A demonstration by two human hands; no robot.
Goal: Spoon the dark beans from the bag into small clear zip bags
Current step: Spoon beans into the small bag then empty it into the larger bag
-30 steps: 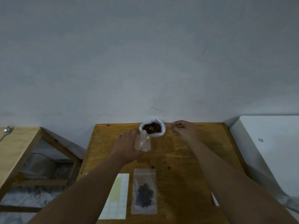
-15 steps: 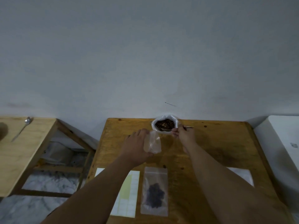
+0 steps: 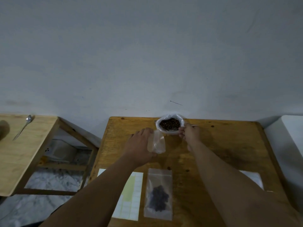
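Note:
A white plastic bag [image 3: 170, 131] full of dark beans [image 3: 169, 124] stands open at the far edge of the wooden table [image 3: 229, 145]. My left hand [image 3: 139, 145] holds a small empty clear zip bag [image 3: 157, 143] upright just in front of it. My right hand [image 3: 190, 132] grips a thin metal spoon handle [image 3: 194, 125] at the bag's right rim; the spoon's bowl [image 3: 172, 129] sits low inside the bag. A filled clear zip bag [image 3: 158, 194] with dark beans lies flat near the table's front.
A sheet of white and yellow labels [image 3: 131, 194] lies left of the filled bag. White paper [image 3: 252, 178] shows right of my right arm. A second wooden table [image 3: 19, 161] at left carries a spoon [image 3: 23, 127]. A white surface [image 3: 291, 141] borders the right.
The view shifted, so the table sits further right in frame. My right hand moved from right of the bean bag to its rim, and the spoon now dips into the bag.

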